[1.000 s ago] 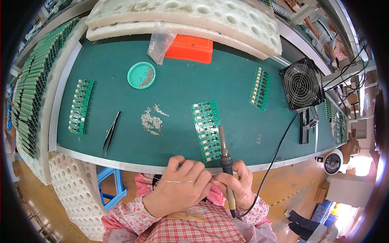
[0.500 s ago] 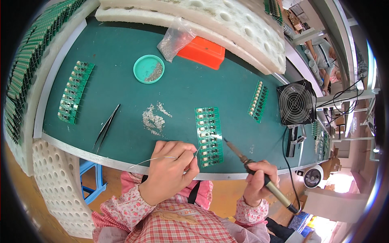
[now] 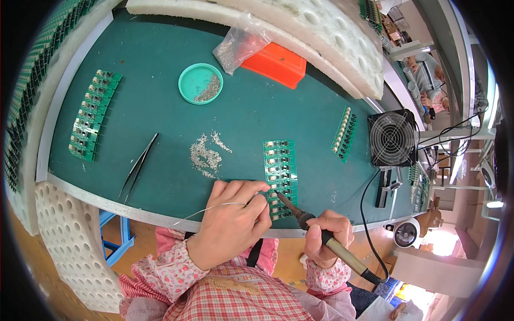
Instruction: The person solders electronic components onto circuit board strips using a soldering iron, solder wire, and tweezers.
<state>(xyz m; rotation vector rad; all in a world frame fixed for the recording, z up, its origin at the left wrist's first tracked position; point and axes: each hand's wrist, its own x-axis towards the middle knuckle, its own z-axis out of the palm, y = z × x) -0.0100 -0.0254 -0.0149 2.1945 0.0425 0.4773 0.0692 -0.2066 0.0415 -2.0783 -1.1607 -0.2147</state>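
Note:
Pinched in my left hand (image 3: 233, 222) is a thin solder wire (image 3: 202, 210); its tail trails off to the left. The fingertips of that hand rest at the left edge of a green circuit board panel (image 3: 279, 160) that carries rows of small white and black parts. My right hand (image 3: 327, 235) grips a soldering iron (image 3: 342, 251) by its handle. The iron's tip points left and down onto the lower part of the panel, close to my left fingertips. Whether tip and wire touch cannot be made out.
Tweezers (image 3: 139, 167) lie left of a scatter of tiny parts (image 3: 205, 157). Behind are a teal dish (image 3: 182, 88), a plastic bag (image 3: 230, 56) and an orange box (image 3: 278, 65). More panels (image 3: 93, 115) (image 3: 344, 134) lie at both sides. A fan (image 3: 392, 138) stands right, near the iron's cord (image 3: 363, 203).
The soldering iron has moved left, from beside the panel to over it. My left hand has shifted slightly right, its fingers now at the panel's edge. The whole view has shifted a little.

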